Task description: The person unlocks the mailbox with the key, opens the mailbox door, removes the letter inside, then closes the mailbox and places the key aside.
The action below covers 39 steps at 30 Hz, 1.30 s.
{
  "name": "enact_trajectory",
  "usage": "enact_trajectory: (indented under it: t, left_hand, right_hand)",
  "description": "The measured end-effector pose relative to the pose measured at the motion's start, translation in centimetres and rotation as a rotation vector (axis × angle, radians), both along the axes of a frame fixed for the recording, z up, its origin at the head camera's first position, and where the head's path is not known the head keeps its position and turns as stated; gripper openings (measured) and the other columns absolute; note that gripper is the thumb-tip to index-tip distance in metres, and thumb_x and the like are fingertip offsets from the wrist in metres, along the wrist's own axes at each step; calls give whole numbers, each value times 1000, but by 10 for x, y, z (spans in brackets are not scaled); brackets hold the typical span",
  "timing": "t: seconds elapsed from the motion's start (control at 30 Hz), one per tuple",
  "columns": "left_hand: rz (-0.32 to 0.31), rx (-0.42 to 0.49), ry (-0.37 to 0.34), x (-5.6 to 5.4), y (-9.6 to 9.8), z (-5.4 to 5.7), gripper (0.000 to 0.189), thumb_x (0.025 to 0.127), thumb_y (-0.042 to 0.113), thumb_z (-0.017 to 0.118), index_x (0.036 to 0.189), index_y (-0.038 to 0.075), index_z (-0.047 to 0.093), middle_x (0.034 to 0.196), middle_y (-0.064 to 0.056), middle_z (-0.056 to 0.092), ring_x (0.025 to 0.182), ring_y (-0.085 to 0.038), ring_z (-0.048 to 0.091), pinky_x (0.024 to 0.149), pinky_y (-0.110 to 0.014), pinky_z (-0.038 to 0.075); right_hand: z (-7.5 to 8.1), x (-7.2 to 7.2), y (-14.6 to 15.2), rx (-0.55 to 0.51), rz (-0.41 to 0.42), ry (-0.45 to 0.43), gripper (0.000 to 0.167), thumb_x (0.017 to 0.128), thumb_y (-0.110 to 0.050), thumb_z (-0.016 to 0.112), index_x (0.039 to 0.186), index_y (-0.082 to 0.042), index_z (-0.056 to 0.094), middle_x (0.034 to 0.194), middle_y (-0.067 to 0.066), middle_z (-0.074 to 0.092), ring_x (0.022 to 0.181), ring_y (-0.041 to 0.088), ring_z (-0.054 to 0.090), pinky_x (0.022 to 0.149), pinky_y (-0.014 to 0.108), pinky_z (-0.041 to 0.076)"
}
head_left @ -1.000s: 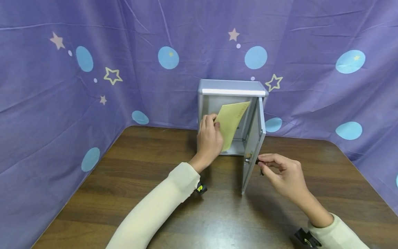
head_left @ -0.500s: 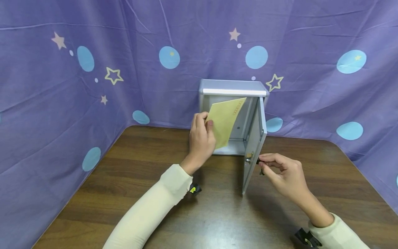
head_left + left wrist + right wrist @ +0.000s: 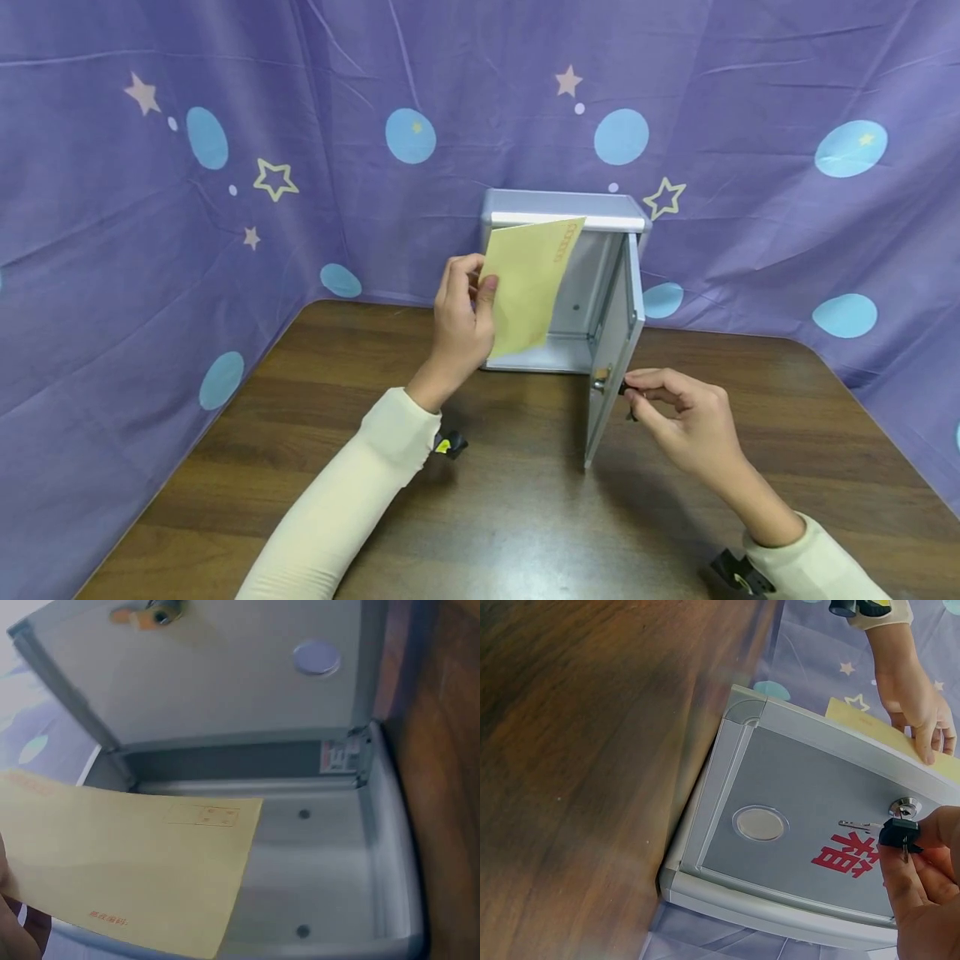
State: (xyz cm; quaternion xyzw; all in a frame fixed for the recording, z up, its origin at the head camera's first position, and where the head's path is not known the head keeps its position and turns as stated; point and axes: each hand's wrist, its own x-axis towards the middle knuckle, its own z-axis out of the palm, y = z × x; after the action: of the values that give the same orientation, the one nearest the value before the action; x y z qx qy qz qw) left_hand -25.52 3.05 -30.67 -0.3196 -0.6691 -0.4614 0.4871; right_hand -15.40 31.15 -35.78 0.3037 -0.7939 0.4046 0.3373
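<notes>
My left hand (image 3: 461,312) pinches a yellow paper envelope (image 3: 528,287) by its left edge, thumb in front. The envelope is held upright and slightly tilted before the open grey metal letter box (image 3: 566,206); in the left wrist view the envelope (image 3: 135,862) shows red printing. The letter box door (image 3: 618,325) is swung out toward me on the right. At its outer face my right hand (image 3: 693,429) pinches black-headed keys (image 3: 900,834). One key appears to sit in the round lock (image 3: 905,806), while a second key's blade points away to the side.
The letter box stands at the back of a brown wooden table (image 3: 525,533), close to a purple curtain (image 3: 480,83) with stars and blue dots. Inside, its back wall (image 3: 322,862) has small round holes. A black strap mount hangs below each sleeve cuff.
My left hand has drawn the envelope leftward, up and out from the letter box, showing more of its face. My right hand and the door have stayed in place.
</notes>
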Motion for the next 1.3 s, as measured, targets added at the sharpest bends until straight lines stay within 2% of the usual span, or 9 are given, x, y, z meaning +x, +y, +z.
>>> enact_trajectory:
  t: [0.43, 0.6, 0.73, 0.8, 0.97, 1.13, 1.3]
  left_hand:
    - [5, 27, 17, -1, -32, 24, 23, 96, -4, 64, 116, -5, 55, 95, -20, 58, 78, -29, 60, 65, -30, 51]
    - [23, 89, -6, -3, -44, 31, 23, 97, 1, 65, 117, -6, 56, 95, -20, 59, 77, -24, 60, 64, -26, 51]
    - [42, 152, -51, -5, -57, 37, 26, 97, 4, 66, 119, -7, 57, 93, -20, 59, 77, -19, 57, 61, -22, 47]
    - [25, 184, -88, -5, -65, 39, 27, 99, 6, 65, 121, -7, 56, 94, -18, 60, 78, -17, 55, 60, -21, 46]
    - [-42, 249, -203, -7, -81, 44, 30, 101, 9, 63, 126, -6, 55, 101, -5, 60, 80, -16, 56, 63, -21, 52]
    - [-34, 318, -289, -9, -94, 50, 27, 99, 7, 65, 124, 2, 58, 102, 0, 58, 81, -15, 54, 63, -22, 50]
    - [-12, 358, -317, -14, -109, 49, 26, 98, 5, 66, 122, 5, 59, 103, 0, 58, 80, -15, 52, 62, -25, 47]
  right_hand:
    - [-1, 0, 2, -18, -6, -5, 25, 77, 20, 73, 93, 0, 75, 95, 13, 77, 89, -3, 71, 76, 15, 57]
    - [-2, 2, 4, -24, -23, -22, 26, 78, 20, 73, 94, 0, 76, 96, 12, 77, 88, -3, 71, 73, 14, 57]
    - [-2, 3, 4, -33, -20, -39, 27, 78, 20, 73, 95, 0, 76, 97, 12, 77, 86, -2, 71, 70, 14, 57]
    - [-2, 3, 5, -35, -19, -39, 26, 78, 20, 73, 95, 0, 76, 97, 12, 77, 85, -2, 71, 70, 14, 57]
    - [-3, 3, 5, -39, -23, -28, 27, 78, 21, 72, 94, 0, 76, 96, 12, 77, 85, -3, 71, 72, 14, 57]
    - [-3, 3, 5, -59, -9, -30, 29, 77, 22, 72, 95, 0, 76, 97, 11, 77, 85, 0, 72, 70, 15, 58]
    - [-3, 2, 5, -68, -7, -30, 29, 76, 23, 72, 94, 1, 76, 97, 9, 76, 86, 0, 72, 70, 16, 58]
